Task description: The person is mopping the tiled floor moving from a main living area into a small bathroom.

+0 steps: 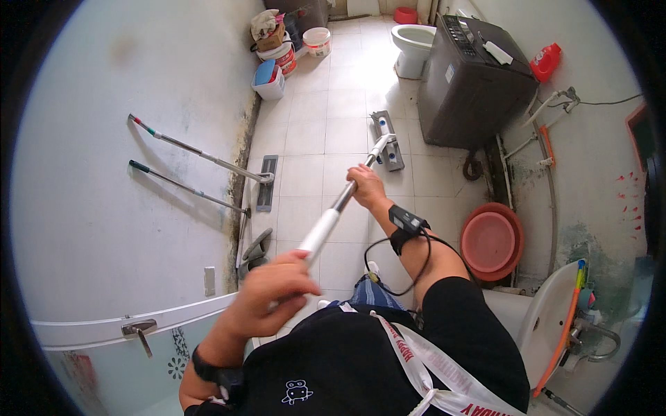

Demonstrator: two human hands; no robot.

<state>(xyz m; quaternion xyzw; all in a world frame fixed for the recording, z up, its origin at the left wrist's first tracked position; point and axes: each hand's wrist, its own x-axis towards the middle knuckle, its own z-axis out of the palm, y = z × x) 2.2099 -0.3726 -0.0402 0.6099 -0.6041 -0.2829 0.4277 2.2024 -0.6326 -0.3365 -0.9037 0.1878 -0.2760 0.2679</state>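
Observation:
A flat mop with a white and metal pole (pixel 318 232) slants away from me, its grey head (pixel 388 141) down on the tiled floor. Around the metal part of the pole, fairly low, my right hand (pixel 368 186) is closed. My left hand (pixel 273 296) is at the near top end of the white grip; it looks blurred, and whether its fingers close on the pole is not clear. Black bands sit on both forearms, with a cable looping from the right one.
Another flat mop (pixel 266 183) and a dark-handled pole (pixel 190 188) lean on the left wall. Buckets (pixel 270 86) stand farther along it. At right are a washing machine (pixel 476 88), a toilet (pixel 408 57), red basins (pixel 489 241) and a washbasin (pixel 541 317).

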